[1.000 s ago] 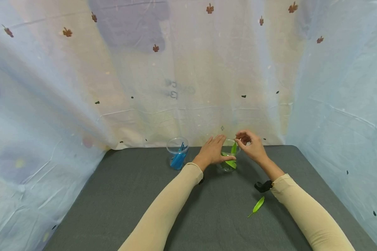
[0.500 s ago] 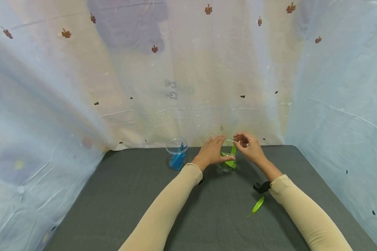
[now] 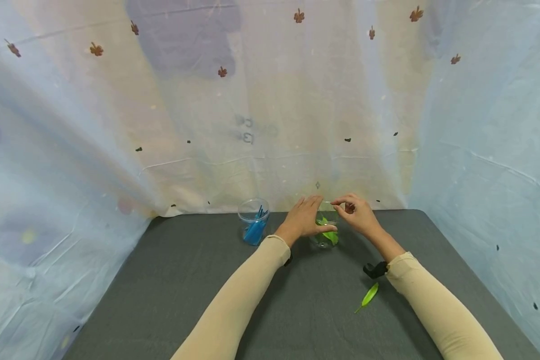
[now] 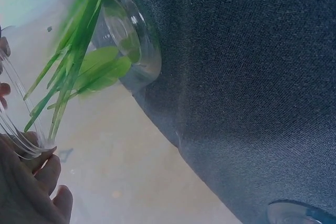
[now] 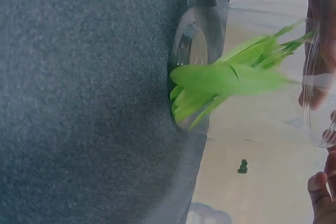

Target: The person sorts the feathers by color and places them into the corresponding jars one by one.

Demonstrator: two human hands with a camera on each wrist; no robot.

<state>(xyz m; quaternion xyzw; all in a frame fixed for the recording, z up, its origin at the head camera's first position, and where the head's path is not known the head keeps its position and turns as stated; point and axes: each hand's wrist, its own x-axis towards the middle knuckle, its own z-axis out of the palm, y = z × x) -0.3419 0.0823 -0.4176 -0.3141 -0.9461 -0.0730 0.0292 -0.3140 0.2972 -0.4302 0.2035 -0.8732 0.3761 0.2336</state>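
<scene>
My left hand (image 3: 302, 218) wraps the upper part of a clear plastic cup (image 3: 325, 243), fingers behind and thumb across the front. Its fingers (image 4: 48, 174) show at the cup's rim in the left wrist view. Inside the cup lean several green leaves (image 5: 226, 80), their stems up toward the rim. At the cup's right edge, my right hand (image 3: 358, 216) has thumb and forefinger apart, with no leaf between them. In the right wrist view its fingertips (image 5: 318, 182) show beside the rim. One more green leaf (image 3: 369, 296) lies on the table near the right wrist.
Left of the left hand stands a second clear cup (image 3: 253, 202) holding several blue strips (image 3: 255, 230). Both stand near the back edge of the dark grey table (image 3: 184, 280). A patterned curtain (image 3: 274, 110) hangs behind and at both sides.
My right hand has lowered a leaf into the cup and let go of it; the leaf now sits lower among the others. The left hand has stayed on the cup.
</scene>
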